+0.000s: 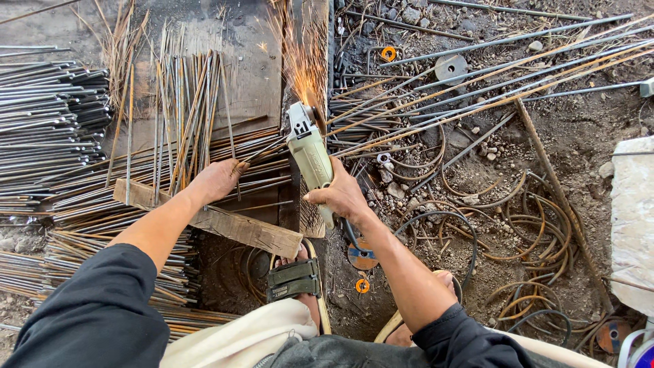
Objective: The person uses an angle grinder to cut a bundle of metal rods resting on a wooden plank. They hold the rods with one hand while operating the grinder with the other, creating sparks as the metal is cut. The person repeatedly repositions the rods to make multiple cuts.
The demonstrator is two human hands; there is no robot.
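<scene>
Hands: left pinning perhaps two rods, right gripping one grinder.

I take the long wooden plank lying across the rod pile as my landmark. My left hand rests just behind it, on a bunch of thin steel rods that runs right toward the handheld angle grinder. My right hand holds that grinder, right of the plank's far end. Sparks rise behind the grinder's head. Left of the plank lie stacked straight rods. Before the plank's right end sits my sandalled foot. Far right of the plank, coiled wire loops lie on the dirt, with long bars behind them.
</scene>
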